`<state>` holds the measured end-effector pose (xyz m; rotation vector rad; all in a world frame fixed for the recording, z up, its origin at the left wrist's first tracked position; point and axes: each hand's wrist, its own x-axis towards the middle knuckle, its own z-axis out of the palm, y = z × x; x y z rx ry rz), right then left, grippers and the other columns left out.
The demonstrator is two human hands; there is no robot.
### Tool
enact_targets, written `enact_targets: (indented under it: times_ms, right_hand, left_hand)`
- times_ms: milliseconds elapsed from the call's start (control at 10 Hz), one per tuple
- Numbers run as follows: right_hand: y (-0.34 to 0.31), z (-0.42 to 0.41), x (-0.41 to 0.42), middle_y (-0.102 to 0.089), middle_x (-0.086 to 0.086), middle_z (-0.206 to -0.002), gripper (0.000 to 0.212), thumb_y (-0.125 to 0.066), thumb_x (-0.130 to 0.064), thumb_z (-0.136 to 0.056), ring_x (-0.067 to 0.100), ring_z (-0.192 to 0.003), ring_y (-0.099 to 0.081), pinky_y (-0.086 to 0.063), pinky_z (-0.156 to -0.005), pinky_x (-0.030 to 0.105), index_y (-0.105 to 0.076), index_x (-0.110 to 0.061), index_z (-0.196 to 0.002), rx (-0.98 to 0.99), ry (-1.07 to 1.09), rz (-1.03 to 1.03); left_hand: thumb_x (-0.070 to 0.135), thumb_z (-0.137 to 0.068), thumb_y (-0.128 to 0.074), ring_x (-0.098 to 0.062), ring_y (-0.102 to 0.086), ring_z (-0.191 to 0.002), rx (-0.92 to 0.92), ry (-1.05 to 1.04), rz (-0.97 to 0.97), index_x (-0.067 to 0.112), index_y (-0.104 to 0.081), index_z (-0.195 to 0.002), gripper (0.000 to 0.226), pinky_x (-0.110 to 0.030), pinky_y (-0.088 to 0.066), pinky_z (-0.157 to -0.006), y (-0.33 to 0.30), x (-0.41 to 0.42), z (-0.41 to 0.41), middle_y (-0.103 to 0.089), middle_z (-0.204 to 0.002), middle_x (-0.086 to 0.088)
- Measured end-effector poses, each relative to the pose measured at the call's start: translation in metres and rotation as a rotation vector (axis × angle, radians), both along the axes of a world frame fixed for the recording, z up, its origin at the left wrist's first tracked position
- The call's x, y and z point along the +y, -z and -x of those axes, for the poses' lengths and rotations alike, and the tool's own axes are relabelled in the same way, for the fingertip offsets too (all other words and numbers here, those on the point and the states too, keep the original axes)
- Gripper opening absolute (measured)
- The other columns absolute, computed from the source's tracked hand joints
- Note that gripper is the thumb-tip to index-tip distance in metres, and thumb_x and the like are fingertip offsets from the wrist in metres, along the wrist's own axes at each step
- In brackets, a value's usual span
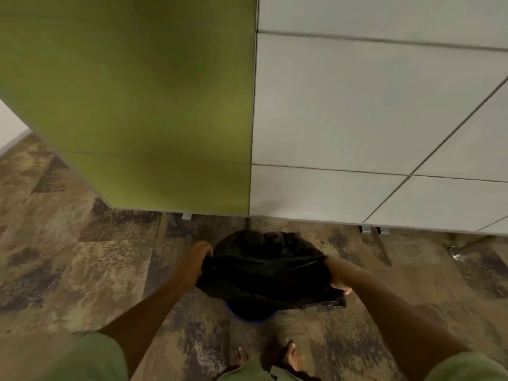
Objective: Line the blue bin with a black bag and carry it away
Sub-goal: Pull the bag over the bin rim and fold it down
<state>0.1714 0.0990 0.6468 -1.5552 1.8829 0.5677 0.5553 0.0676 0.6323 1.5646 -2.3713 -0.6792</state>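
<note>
Scene: a person stands over the blue bin (248,316) on patterned carpet (82,270), just in front of a green partition (137,105) and white panels (357,119).
Bag: the black bag (264,270) drapes over the bin, hiding all but the near rim.
Hands: left hand (196,264) and right hand (339,284) are each closed on the bag's edge at opposite sides of the bin, stretching it.
Risk: pulled too hard, the thin film may tear or slip off the rim; uneven tension could tip the bin.
</note>
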Motion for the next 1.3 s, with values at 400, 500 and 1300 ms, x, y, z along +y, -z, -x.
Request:
enact_targets:
  times_ms: [400,500,1300]
  right_hand:
    - [0.029,0.026,-0.003,-0.061,-0.001,-0.097,0.036,-0.066,-0.032,-0.086,0.016,-0.081,-0.058,-0.05,-0.066,0.027,-0.053,-0.017,-0.116,-0.101,-0.098,0.106]
    - [0.049,0.03,-0.006,-0.059,-0.001,-0.097,0.044,-0.068,-0.034,-0.085,0.019,-0.085,-0.06,-0.048,-0.069,0.027,-0.05,-0.016,-0.121,-0.128,-0.101,0.063]
    - [0.319,-0.019,-0.072,-0.069,0.019,-0.106,0.068,-0.02,-0.065,-0.095,0.037,-0.088,-0.066,-0.054,-0.077,0.045,-0.013,-0.025,-0.149,-0.246,-0.029,-0.006]
  left_hand:
    - [-0.008,-0.071,-0.049,-0.022,-0.054,-0.113,-0.169,0.022,-0.132,0.006,-0.062,-0.116,0.049,-0.026,-0.044,-0.092,0.023,0.005,0.004,-0.052,-0.132,-0.007]
    - [-0.004,-0.078,-0.053,-0.028,-0.045,-0.131,-0.298,-0.004,-0.144,0.006,-0.051,-0.135,0.058,-0.033,-0.038,-0.105,0.039,0.012,0.014,-0.042,-0.147,-0.011]
    - [0.007,-0.077,-0.073,-0.046,-0.041,-0.131,-0.58,0.054,-0.542,0.015,0.004,-0.153,0.108,-0.046,-0.047,-0.097,0.323,-0.079,0.014,-0.004,-0.161,-0.016]
